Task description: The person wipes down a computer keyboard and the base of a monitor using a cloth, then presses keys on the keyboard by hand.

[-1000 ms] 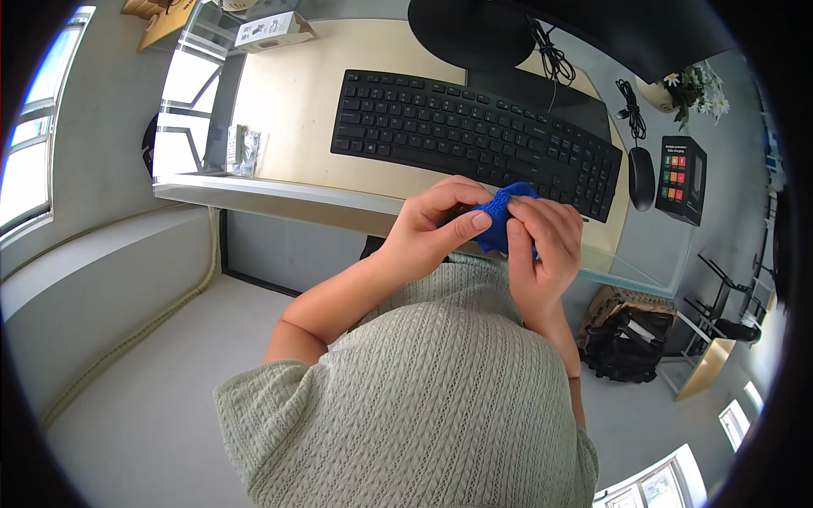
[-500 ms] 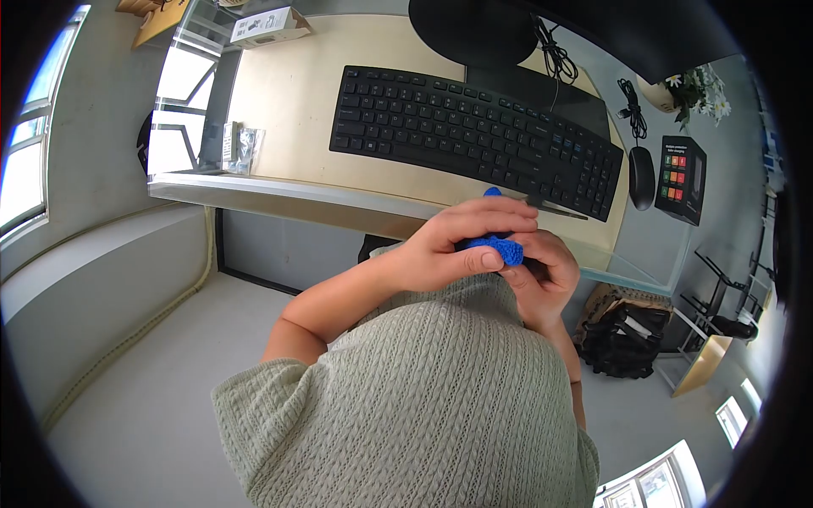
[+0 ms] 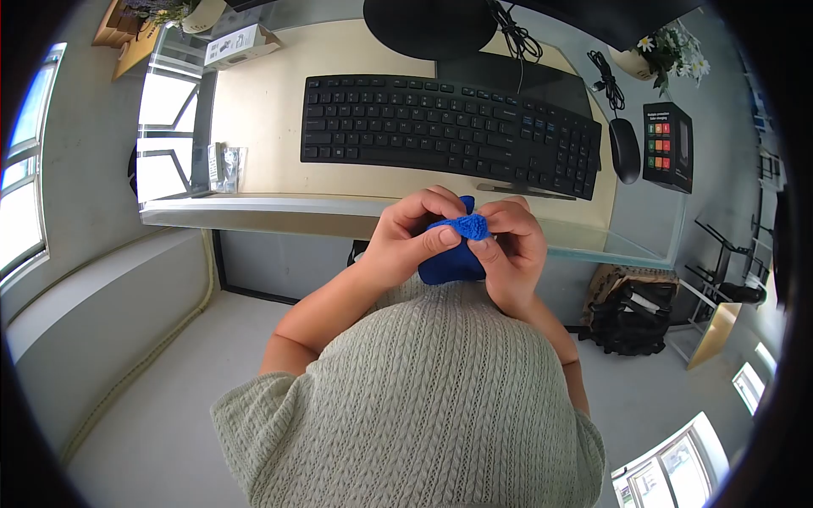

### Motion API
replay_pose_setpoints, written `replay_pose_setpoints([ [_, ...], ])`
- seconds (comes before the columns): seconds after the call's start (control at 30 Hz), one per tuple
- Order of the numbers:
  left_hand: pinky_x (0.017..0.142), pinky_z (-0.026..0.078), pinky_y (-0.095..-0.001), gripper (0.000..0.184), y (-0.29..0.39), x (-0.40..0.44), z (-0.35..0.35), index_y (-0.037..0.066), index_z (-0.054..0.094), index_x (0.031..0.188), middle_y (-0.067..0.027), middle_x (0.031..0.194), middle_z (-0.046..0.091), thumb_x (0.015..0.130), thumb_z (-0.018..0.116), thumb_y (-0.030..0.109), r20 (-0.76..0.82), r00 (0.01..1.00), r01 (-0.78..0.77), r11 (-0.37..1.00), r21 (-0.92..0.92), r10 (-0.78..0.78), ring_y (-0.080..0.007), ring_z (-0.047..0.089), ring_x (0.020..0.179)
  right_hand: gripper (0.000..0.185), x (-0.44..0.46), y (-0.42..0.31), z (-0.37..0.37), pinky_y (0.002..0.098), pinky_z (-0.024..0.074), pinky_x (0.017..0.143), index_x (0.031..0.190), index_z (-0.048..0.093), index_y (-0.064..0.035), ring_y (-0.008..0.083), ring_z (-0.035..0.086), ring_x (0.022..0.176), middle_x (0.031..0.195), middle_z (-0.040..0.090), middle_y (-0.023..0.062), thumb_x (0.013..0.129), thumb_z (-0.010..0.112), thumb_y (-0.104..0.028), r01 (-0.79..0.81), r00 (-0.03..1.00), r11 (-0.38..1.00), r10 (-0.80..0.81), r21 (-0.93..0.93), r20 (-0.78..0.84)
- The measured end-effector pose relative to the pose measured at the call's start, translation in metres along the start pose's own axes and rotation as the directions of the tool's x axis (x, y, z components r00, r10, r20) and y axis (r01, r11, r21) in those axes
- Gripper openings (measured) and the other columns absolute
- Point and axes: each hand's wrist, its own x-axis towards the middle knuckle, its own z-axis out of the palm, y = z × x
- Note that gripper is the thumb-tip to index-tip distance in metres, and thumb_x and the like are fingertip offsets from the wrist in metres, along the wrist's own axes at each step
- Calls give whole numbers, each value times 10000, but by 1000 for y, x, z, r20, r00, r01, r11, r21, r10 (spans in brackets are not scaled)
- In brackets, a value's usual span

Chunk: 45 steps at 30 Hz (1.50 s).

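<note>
Between my hands, in front of the desk edge, is a piece of blue knitted or towel-like fabric (image 3: 449,267). A bright, textured fold of it shows at the top, while a darker, smoother part hangs below, close to my sweater. My left hand (image 3: 406,240) is closed on the fold from the left, thumb on top. From the right, my right hand (image 3: 516,251) pinches the fold's other end between thumb and fingers. A small blue tip pokes up behind the fingers; the fabric's full shape is hidden.
On the desk lie a black keyboard (image 3: 449,131), a mouse (image 3: 624,151), a black box (image 3: 667,147), a white box (image 3: 240,46) and a small plastic bag (image 3: 229,169). A thin dark object (image 3: 525,191) lies below the keyboard. A glass edge (image 3: 610,245) runs along the front.
My hands have shifted left in view and turned, and the fingers have drawn back. More of the blue fabric shows, including the dark part below. The whole view has moved slightly.
</note>
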Motion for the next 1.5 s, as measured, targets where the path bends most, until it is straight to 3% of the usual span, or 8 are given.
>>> replay_pose_setpoints([
  [0.1,966,455,-361,163,0,7,10,60,640,1032,-113,1151,613,912,718,137,90,996,-13,996,-89,21,-194,581,1082,215,2,2,-6,299,464,860,958,674,-83,170,539,1019,1144,531,72,795,812,-68,145,989,974,-144,-173,15],
  [0.2,1055,397,-441,141,6,10,18,76,619,933,-149,1132,637,884,735,140,131,991,16,982,-187,9,-253,600,1102,244,1,15,-15,288,444,830,948,697,-105,150,501,1000,1133,466,49,762,852,-134,110,994,994,-110,15,-16],
  [0.47,889,508,-383,199,31,-1,-10,35,619,849,-166,1013,665,804,805,87,93,993,-88,959,270,65,-227,664,934,138,7,15,-15,271,443,809,942,687,-68,129,522,872,1069,552,49,830,768,-60,25,999,976,-18,-216,33],
  [0.53,773,504,-313,243,68,-9,-21,2,647,858,-129,930,651,764,842,113,-21,994,-72,813,577,103,-209,644,852,116,10,21,-18,261,450,799,941,683,-54,126,536,863,1036,582,55,841,738,-33,-73,997,987,68,-141,-41],
  [0.63,741,520,-334,189,96,-11,-22,22,681,902,-104,917,646,761,799,65,-271,915,211,218,953,298,-250,647,823,97,10,36,-29,247,463,773,942,679,-35,120,559,825,995,621,62,854,702,-2,-128,986,974,106,-187,-125],
  [0.83,704,515,-337,227,57,5,-35,42,703,979,-80,901,642,778,794,97,-280,889,246,136,960,362,-225,638,780,109,9,60,-39,257,495,685,940,676,-31,129,593,753,982,649,73,841,707,3,-39,995,913,-1,-406,-98],
  [1.1,691,502,-342,197,-9,32,-21,161,761,1002,-7,927,626,807,759,183,140,910,-48,-237,970,391,-202,629,814,149,11,57,-34,272,502,626,923,681,-43,154,618,708,925,665,84,794,730,13,19,1000,856,-21,-517,1],
  [1.5,633,517,-340,147,65,-37,-105,117,770,996,-38,924,651,867,732,177,-307,685,593,-262,761,661,-220,637,751,96,13,57,-36,262,482,616,905,690,-42,145,579,668,924,661,78,819,726,-18,61,998,869,-59,-490,20],
])
